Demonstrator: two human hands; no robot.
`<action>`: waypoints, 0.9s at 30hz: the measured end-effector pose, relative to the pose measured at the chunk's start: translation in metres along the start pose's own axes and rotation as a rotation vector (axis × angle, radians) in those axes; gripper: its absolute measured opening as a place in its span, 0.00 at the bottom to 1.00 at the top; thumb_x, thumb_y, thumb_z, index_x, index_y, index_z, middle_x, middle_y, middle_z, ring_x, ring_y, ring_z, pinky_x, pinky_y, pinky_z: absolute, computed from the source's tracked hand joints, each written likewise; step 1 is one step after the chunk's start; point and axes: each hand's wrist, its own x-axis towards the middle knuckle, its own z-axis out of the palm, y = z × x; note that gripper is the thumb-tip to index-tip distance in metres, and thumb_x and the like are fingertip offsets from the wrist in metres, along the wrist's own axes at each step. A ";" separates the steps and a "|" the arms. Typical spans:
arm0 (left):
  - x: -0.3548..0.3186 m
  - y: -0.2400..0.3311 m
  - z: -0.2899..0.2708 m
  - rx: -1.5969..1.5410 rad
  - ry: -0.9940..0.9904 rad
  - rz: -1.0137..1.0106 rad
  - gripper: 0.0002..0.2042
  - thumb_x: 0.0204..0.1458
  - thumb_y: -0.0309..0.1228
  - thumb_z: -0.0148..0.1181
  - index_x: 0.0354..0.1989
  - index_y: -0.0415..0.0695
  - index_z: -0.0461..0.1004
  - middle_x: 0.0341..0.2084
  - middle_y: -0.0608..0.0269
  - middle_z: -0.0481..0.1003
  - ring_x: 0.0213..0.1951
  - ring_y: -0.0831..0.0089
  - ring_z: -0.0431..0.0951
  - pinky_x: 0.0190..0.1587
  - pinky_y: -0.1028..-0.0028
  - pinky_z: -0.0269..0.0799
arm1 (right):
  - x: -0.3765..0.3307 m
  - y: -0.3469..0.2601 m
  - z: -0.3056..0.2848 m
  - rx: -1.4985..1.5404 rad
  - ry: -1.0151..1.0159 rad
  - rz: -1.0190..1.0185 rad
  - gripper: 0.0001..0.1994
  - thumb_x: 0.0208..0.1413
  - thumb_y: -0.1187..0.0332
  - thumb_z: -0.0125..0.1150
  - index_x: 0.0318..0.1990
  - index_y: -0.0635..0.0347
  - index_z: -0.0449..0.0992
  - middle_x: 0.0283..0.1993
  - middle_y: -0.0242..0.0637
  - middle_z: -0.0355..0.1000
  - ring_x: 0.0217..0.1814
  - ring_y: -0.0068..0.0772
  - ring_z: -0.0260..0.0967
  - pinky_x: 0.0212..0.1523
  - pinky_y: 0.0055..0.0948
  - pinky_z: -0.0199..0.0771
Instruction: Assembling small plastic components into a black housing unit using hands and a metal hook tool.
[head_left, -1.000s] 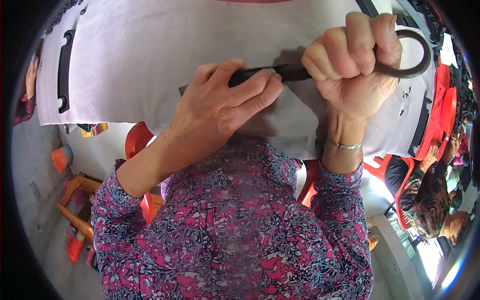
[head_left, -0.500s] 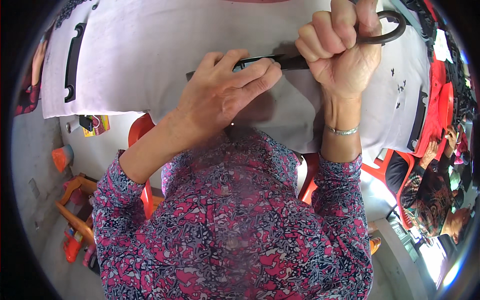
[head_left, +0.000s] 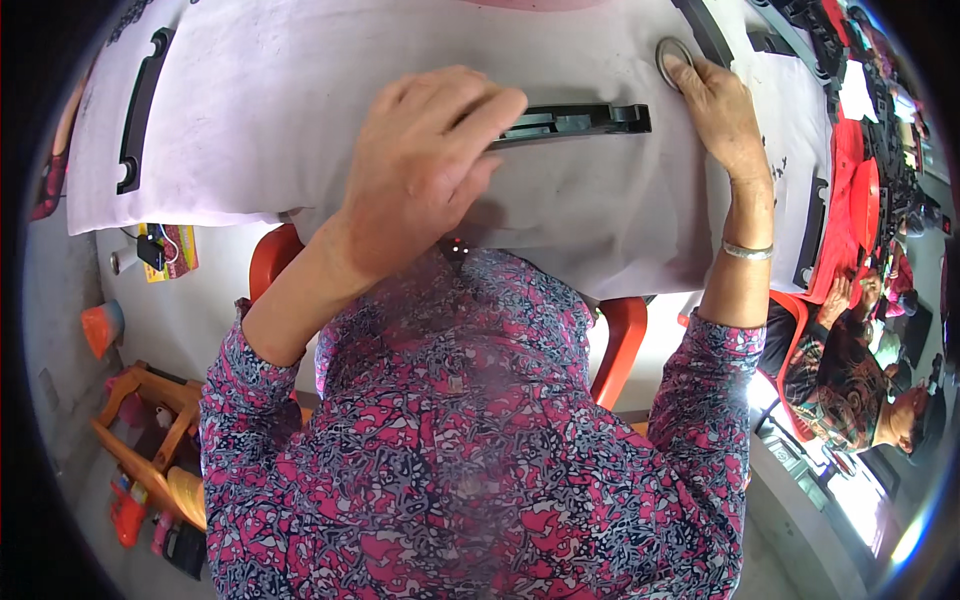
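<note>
My left hand [head_left: 425, 160] is over the left part of a black plastic strip [head_left: 575, 122], its fingers loosely bent and slightly apart. It seems raised above the strip, and I see no grip on it. The strip's right end has a small notched block; its left end is hidden behind the hand. Farther right, my right hand [head_left: 722, 110] is closed on scissors, whose dark round handle loop [head_left: 668, 50] shows past the fingertips. The blades are hidden.
A pale cloth [head_left: 270, 110] covers the table. Similar black strips lie at its left side [head_left: 145, 110] and right edge [head_left: 812, 235]. Small black bits [head_left: 780, 170] are scattered at right. Red chairs [head_left: 622, 345] stand by the table; another person [head_left: 840, 370] sits at right.
My right hand has turned palm down and lowered the scissors to the cloth, away from the strip. My left hand has lifted a little, and more of the strip shows.
</note>
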 end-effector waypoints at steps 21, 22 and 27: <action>-0.012 -0.011 0.011 -0.019 0.122 -0.048 0.17 0.43 0.31 0.73 0.43 0.45 0.79 0.30 0.63 0.71 0.38 0.61 0.74 0.48 0.61 0.66 | -0.080 -0.100 0.033 0.550 -0.029 0.007 0.11 0.67 0.72 0.52 0.54 0.60 0.72 0.41 0.45 0.81 0.40 0.30 0.77 0.43 0.30 0.76; -0.013 -0.012 0.012 -0.029 0.135 -0.043 0.17 0.43 0.31 0.73 0.43 0.45 0.79 0.31 0.63 0.71 0.38 0.61 0.74 0.48 0.61 0.66 | -0.083 -0.103 0.034 0.527 -0.034 -0.004 0.11 0.66 0.72 0.52 0.54 0.60 0.71 0.41 0.46 0.81 0.41 0.30 0.77 0.43 0.30 0.76; -0.015 -0.016 0.016 -0.073 0.126 -0.049 0.17 0.43 0.30 0.73 0.44 0.45 0.79 0.31 0.62 0.70 0.39 0.60 0.73 0.48 0.60 0.66 | -0.086 -0.106 0.041 0.749 -0.046 0.167 0.15 0.60 0.76 0.49 0.54 0.60 0.72 0.47 0.41 0.79 0.33 0.21 0.69 0.35 0.23 0.71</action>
